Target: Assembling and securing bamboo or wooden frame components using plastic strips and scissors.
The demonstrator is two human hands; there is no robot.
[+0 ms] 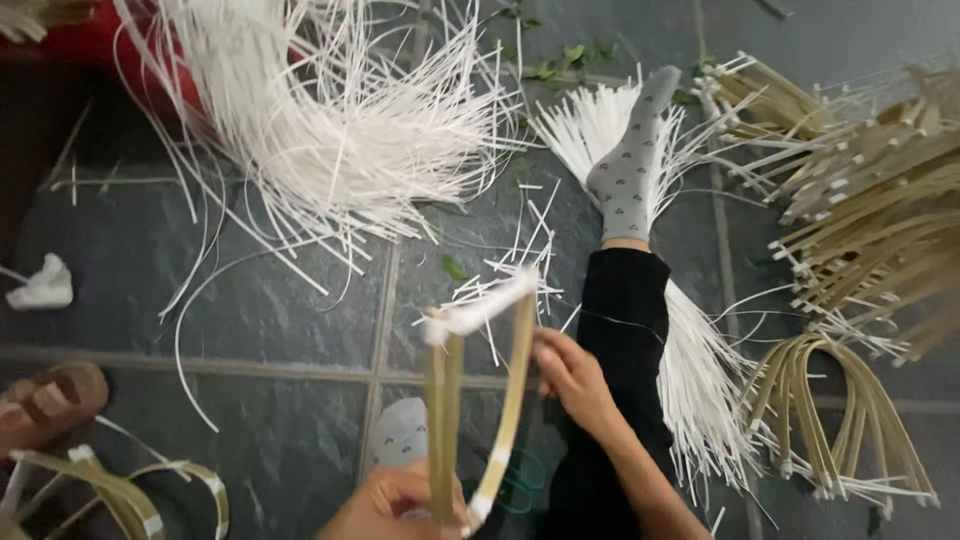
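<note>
**Bent cane frame held over slate floor**

Across the whole frame, dark slate floor with grout lines. Upper left to centre: big fan of loose white strips, spilling down. Right edge: heap of tan bamboo slats, ends taped white; below it, lower right, stack of bent tan hoops. Upper centre to lower right: second bundle of white strips lying under the person's leg, black trouser leg, grey patterned sock. Lower left: more bent hoops and a brown sandal; crumpled white scrap at left edge.

Bottom centre: bent bamboo frame, upright narrow loop, white binding across its top, blurred. Left hand at bottom edge, fingers clenched round the frame's lower ends. Right hand just right of the frame, fingertips pinching its right-hand slat near mid-height. Small green leaves scattered top centre.
</note>
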